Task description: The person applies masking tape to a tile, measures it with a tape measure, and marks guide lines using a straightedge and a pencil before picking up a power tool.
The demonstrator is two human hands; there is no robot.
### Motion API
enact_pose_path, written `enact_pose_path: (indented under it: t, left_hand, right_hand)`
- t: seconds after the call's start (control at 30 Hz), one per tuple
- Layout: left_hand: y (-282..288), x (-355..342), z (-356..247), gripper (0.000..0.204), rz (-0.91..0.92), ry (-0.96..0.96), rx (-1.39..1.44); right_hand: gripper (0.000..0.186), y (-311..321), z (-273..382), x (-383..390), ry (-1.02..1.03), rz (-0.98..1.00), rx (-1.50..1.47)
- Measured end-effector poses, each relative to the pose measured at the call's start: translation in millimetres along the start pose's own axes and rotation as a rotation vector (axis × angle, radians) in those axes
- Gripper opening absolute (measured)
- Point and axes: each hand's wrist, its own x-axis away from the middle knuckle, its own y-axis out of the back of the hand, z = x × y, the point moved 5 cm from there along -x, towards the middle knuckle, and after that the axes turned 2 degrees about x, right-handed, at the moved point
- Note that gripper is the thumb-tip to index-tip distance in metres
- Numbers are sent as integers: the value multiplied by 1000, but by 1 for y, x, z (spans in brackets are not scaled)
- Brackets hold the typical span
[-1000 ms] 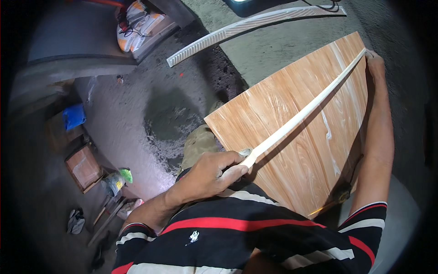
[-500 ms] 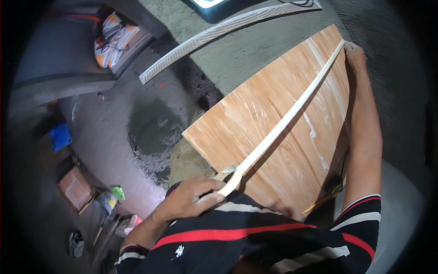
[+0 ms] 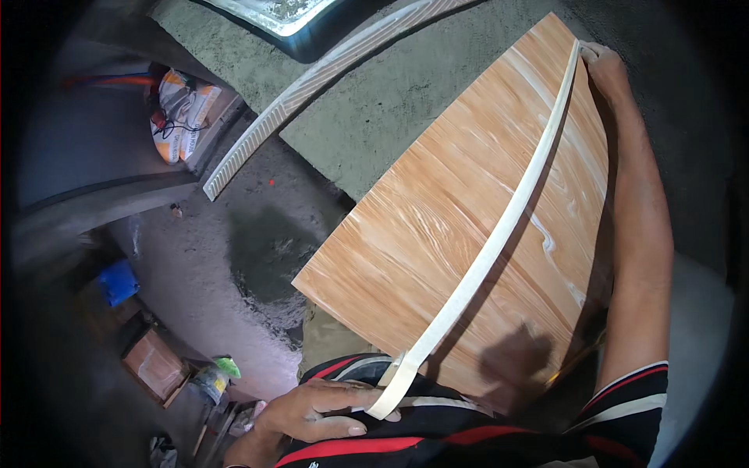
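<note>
A wood-grain board (image 3: 460, 226) lies tilted on a concrete surface in front of me. A long pale edging strip (image 3: 499, 234) runs across it from near to far. My left hand (image 3: 312, 413) grips the strip's near end, close to my striped shirt. My right hand (image 3: 605, 66) is stretched out and presses the strip's far end down at the board's far right corner. Between the two hands the strip arches slightly above the board and casts a shadow on it.
A second long pale ridged strip (image 3: 312, 86) lies on the concrete slab (image 3: 406, 93) beyond the board. Sacks (image 3: 179, 113) sit at the upper left. Down on the floor at left are a blue tub (image 3: 118, 281), a brown box (image 3: 156, 363) and small clutter.
My view has shifted, so the board now sits closer and larger. My left hand has drawn the strip's near end down toward my body, while my right hand stays at the far corner.
</note>
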Motion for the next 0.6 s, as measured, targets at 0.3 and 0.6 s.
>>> enact_pose_path:
  t: [0.3,0.6]
  left_hand:
    - [-2,8,-7,29,-557,-19,-627]
    - [3,16,-27,20,-837,72,-737]
  right_hand:
    - [40,-7,-12,-14,-97,90,-75]
    - [41,-12,-42,-23,-139,117,33]
